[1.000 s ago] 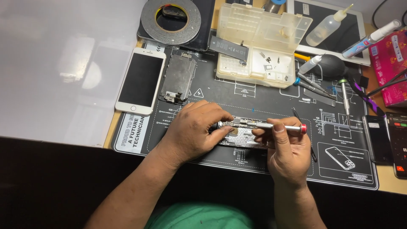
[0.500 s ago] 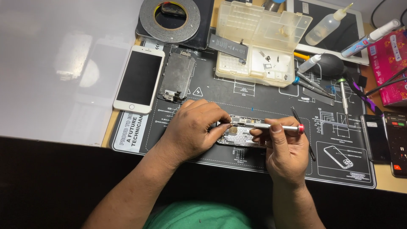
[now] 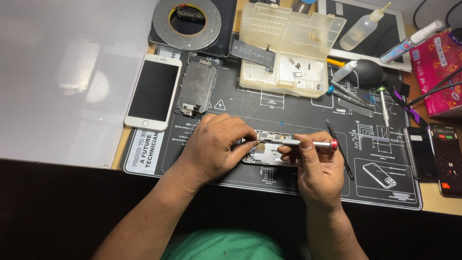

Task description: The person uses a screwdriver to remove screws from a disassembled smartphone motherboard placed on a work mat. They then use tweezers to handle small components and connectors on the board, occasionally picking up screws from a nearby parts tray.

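Observation:
An opened phone body lies on the black repair mat, its inner parts facing up. My left hand rests over its left end and grips it with thumb and fingers. My right hand holds a silver screwdriver with a red cap, lying nearly level, its tip pointing left onto the top edge of the phone body. Most of the phone body is covered by both hands.
A white phone and a bare metal backplate lie at the mat's left. Behind are a tape roll, a clear parts box, a squeeze bottle, a blower bulb, more screwdrivers, and black phones at right.
Both hands stay on the phone body; the screwdriver has shifted only slightly. The view has drifted a little.

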